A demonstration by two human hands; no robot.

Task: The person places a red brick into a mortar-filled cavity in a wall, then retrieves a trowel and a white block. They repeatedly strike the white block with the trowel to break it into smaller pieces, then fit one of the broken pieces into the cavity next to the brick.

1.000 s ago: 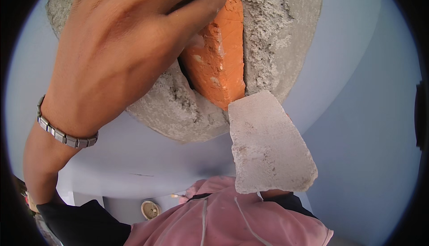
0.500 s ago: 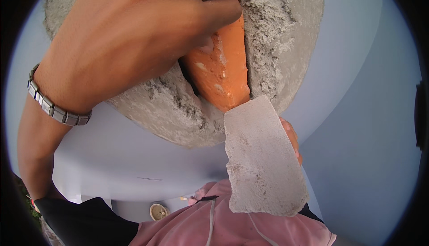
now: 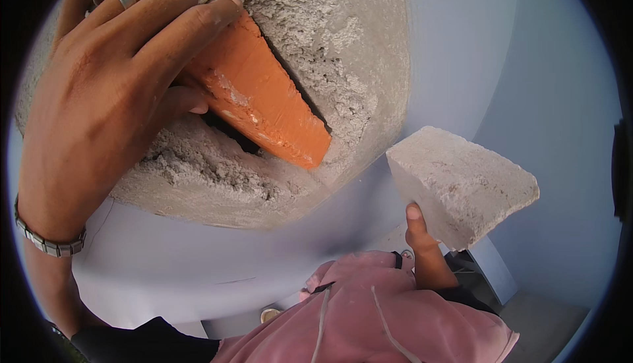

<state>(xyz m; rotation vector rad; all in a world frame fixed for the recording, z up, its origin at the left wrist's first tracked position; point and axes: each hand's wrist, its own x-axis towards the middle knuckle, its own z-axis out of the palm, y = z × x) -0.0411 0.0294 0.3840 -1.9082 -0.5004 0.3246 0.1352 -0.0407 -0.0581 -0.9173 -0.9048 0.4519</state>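
Observation:
An orange brick (image 3: 264, 99) lies slantwise in a gap in rough grey mortar (image 3: 343, 53), its near end close to the mortar's lower right edge. My left hand (image 3: 92, 99), wearing a ring and a metal-link bracelet, grips the brick's far left end between thumb and fingers. A dark slit shows along each long side of the brick. Out to the right, my right hand (image 3: 428, 257) holds up a broken grey block (image 3: 468, 178), apart from the mortar. Its thumb lies against the block's near side; the other fingers are hidden behind it.
The grey mortar mass sits against a pale bluish-grey surface (image 3: 184, 257) that curves round it. A blue-grey wall (image 3: 567, 132) rises on the right. Below my body, a small round pale container (image 3: 269, 315) is partly visible.
My right hand has moved the grey block rightward and tilted it, away from the brick's end. The view has shifted, so brick and mortar appear farther left and turned. My left hand remains on the brick.

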